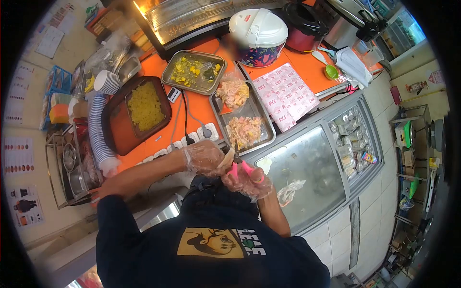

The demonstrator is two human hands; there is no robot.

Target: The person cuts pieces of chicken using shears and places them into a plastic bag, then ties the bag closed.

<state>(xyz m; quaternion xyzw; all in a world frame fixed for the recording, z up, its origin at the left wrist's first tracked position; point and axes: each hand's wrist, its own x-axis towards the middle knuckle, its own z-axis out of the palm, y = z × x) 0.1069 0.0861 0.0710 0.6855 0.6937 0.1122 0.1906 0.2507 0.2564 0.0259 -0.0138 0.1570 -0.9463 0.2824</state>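
Nearest me, my gloved right hand [247, 182] is curled round the pink handles of the scissors [247, 169], blades pointing away from my body; how far they are parted, I cannot tell. Just to its left, my gloved left hand [204, 158] is closed, fingertips pinching a pale strip [226, 161]. That strip lies between my hands, its long axis slanting up and rightward toward the blades. Just beyond is the metal tray's [253, 106] near edge, then the loose heap of pale pieces [245, 130], nearer the scissors than my left palm. Farther off, a second heap [233, 92] sits at the tray's far end.
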